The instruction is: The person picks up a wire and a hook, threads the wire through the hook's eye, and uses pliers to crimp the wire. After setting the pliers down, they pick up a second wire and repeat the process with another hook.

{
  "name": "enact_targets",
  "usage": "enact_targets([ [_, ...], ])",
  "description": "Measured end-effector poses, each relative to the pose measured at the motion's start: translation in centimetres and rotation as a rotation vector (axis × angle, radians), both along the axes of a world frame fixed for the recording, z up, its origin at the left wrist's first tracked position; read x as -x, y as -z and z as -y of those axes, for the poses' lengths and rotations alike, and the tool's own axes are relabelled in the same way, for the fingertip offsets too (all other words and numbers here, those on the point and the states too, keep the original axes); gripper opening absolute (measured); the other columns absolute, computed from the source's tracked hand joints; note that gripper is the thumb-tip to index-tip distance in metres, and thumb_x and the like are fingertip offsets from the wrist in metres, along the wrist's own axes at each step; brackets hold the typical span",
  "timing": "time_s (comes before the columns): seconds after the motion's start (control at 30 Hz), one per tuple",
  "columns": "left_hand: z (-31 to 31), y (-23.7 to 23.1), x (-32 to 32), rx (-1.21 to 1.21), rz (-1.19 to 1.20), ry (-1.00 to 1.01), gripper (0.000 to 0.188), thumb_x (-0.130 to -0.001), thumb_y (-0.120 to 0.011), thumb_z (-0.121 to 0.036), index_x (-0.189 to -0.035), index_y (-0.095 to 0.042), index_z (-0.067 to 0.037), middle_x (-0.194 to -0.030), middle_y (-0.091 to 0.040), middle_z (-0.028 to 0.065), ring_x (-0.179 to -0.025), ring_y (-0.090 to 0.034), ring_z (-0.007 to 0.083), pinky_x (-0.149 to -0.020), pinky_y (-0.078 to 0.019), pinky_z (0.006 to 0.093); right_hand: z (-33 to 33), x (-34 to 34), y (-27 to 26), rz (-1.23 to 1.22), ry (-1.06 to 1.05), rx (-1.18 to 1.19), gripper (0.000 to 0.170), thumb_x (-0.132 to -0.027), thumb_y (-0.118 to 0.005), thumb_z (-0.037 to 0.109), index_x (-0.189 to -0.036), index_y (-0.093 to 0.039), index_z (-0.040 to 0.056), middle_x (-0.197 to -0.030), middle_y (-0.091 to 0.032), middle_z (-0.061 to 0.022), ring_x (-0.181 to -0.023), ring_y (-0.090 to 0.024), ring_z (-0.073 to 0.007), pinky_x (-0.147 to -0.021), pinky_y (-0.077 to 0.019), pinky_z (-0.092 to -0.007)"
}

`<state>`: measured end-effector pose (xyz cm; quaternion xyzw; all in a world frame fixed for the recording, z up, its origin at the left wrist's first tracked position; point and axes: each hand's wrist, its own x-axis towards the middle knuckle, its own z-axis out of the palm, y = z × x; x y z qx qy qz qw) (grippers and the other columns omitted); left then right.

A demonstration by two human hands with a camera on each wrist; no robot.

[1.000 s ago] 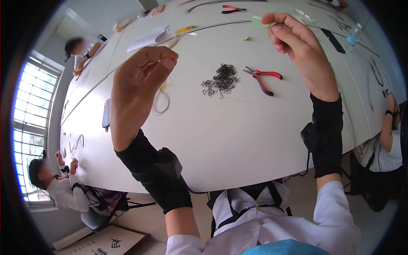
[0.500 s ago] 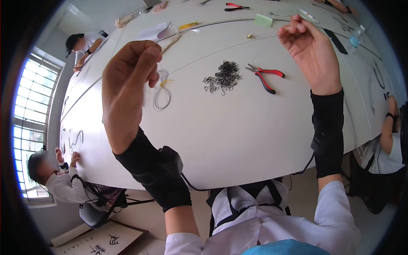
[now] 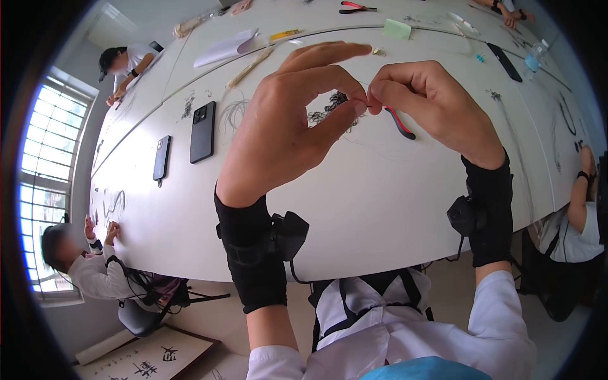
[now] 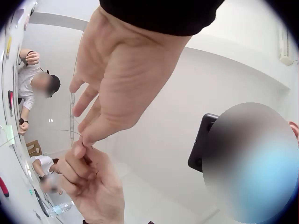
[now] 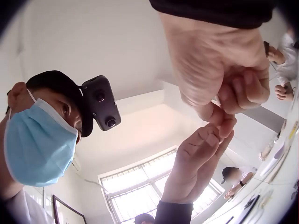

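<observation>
Over the white table [image 3: 354,209], my left hand [image 3: 278,126] and right hand [image 3: 430,104] meet at their fingertips. Both pinch a thin wire [image 4: 67,130] between thumb and index finger; in the left wrist view one end of it curves out past the fingertips. The left hand's other fingers stretch forward, while the right hand's are curled in. Behind the hands, partly hidden, lies a pile of small black wire pieces [image 3: 326,113]. Red-and-black pliers [image 3: 402,125] show only a handle beside my right fingers.
Two dark phones [image 3: 202,133] [image 3: 162,157] lie to the left, near a loose coil of thin wire [image 3: 234,114]. Farther back are white paper [image 3: 225,49], a green note [image 3: 396,29] and other pliers [image 3: 358,7]. A water bottle [image 3: 536,56] stands right. Other people sit around the table.
The hands were apart, with the wire stretched between them half a second ago. My left hand has swung right and the right hand has come inward, so their fingertips now meet.
</observation>
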<state>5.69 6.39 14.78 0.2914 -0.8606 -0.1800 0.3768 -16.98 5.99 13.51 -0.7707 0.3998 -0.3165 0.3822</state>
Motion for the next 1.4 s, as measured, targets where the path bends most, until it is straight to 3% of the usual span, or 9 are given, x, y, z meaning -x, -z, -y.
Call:
enact_targets([
  [0.23,0.1,-0.1,-0.7,-0.133,-0.012,-0.070,0.008,-0.087,-0.071,0.001,-0.094,-0.068,0.001,-0.093,-0.070,0.0069,-0.091,-0.066,0.0154,-0.088,-0.0499,0.0302,-0.6,0.3,-1.6,-0.141,0.011,-0.089,0.031,-0.103,-0.052,0.024,-0.101,-0.068,-0.0021,-0.079,-0.063,-0.0032,-0.073,-0.056,-0.0074,-0.071,-0.0448,-0.0226],
  [0.3,-0.3,-0.2,-0.5,-0.134,0.026,-0.092,0.008,-0.086,-0.071,0.001,-0.093,-0.068,0.001,-0.093,-0.070,0.0075,-0.090,-0.066,0.0160,-0.087,-0.0506,0.0304,1.1,-0.6,2.8,0.140,0.054,0.154,0.035,-0.101,-0.058,0.032,-0.103,-0.070,-0.0008,-0.073,-0.061,-0.0006,-0.064,-0.049,-0.0056,-0.059,-0.0386,-0.0232],
  [0.37,-0.4,-0.2,-0.2,-0.113,0.047,-0.100,0.008,-0.086,-0.071,0.001,-0.093,-0.068,0.002,-0.093,-0.071,0.0080,-0.089,-0.067,0.0165,-0.086,-0.0510,0.0303,1.3,-1.2,3.4,0.306,0.031,0.103,0.038,-0.100,-0.062,0.037,-0.105,-0.071,0.0003,-0.070,-0.059,0.0012,-0.060,-0.046,-0.0048,-0.054,-0.0362,-0.0231],
  [0.43,-0.3,0.0,0.0,-0.075,0.055,-0.090,0.007,-0.086,-0.071,0.002,-0.093,-0.068,0.002,-0.092,-0.071,0.0085,-0.088,-0.067,0.0168,-0.086,-0.0511,0.0299,-0.1,-1.3,1.0,0.357,-0.053,-0.250,0.040,-0.100,-0.062,0.039,-0.109,-0.071,0.0010,-0.070,-0.058,0.0020,-0.061,-0.047,-0.0051,-0.055,-0.0376,-0.0226],
  [0.63,0.2,0.5,-0.5,-0.046,0.058,-0.155,0.008,-0.085,-0.070,0.002,-0.093,-0.068,0.002,-0.092,-0.071,0.0094,-0.087,-0.068,0.0188,-0.084,-0.0520,0.0301,0.7,-0.1,0.8,0.111,0.021,-0.206,0.036,-0.102,-0.058,0.036,-0.111,-0.067,0.0026,-0.080,-0.053,0.0032,-0.064,-0.045,-0.0053,-0.060,-0.0392,-0.0204],
  [0.87,0.0,0.3,-0.1,-0.008,0.053,-0.115,0.007,-0.086,-0.069,0.003,-0.093,-0.069,0.002,-0.091,-0.071,0.0094,-0.086,-0.068,0.0185,-0.081,-0.0522,0.0302,0.5,-1.3,1.5,0.327,-0.030,-0.255,0.031,-0.102,-0.060,0.033,-0.108,-0.068,0.0037,-0.084,-0.059,0.0025,-0.065,-0.045,-0.0047,-0.059,-0.0386,-0.0198],
  [1.03,0.1,0.4,-0.4,-0.004,0.064,-0.171,0.007,-0.085,-0.070,0.002,-0.092,-0.069,0.002,-0.090,-0.071,0.0097,-0.085,-0.067,0.0188,-0.079,-0.0522,0.0301,1.1,-0.3,1.0,0.092,0.035,-0.218,0.033,-0.103,-0.057,0.033,-0.113,-0.067,0.0040,-0.087,-0.060,0.0019,-0.072,-0.052,-0.0056,-0.066,-0.0448,-0.0209],
  [1.23,-0.2,0.4,0.2,0.016,0.054,-0.136,0.008,-0.084,-0.071,0.001,-0.092,-0.069,0.002,-0.090,-0.071,0.0101,-0.083,-0.067,0.0193,-0.079,-0.0521,0.0304,0.4,-2.2,2.0,0.432,0.008,-0.251,0.034,-0.098,-0.064,0.036,-0.101,-0.072,0.0025,-0.074,-0.059,0.0025,-0.062,-0.047,-0.0046,-0.058,-0.0388,-0.0203],
  [1.4,0.1,0.6,0.2,0.037,0.064,-0.135,0.008,-0.085,-0.071,-0.001,-0.091,-0.069,0.002,-0.090,-0.071,0.0101,-0.082,-0.068,0.0202,-0.079,-0.0523,0.0310,0.4,-1.4,1.8,0.239,0.127,-0.155,0.032,-0.098,-0.064,0.034,-0.104,-0.070,0.0040,-0.075,-0.057,0.0060,-0.055,-0.040,-0.0018,-0.049,-0.0316,-0.0175],
])
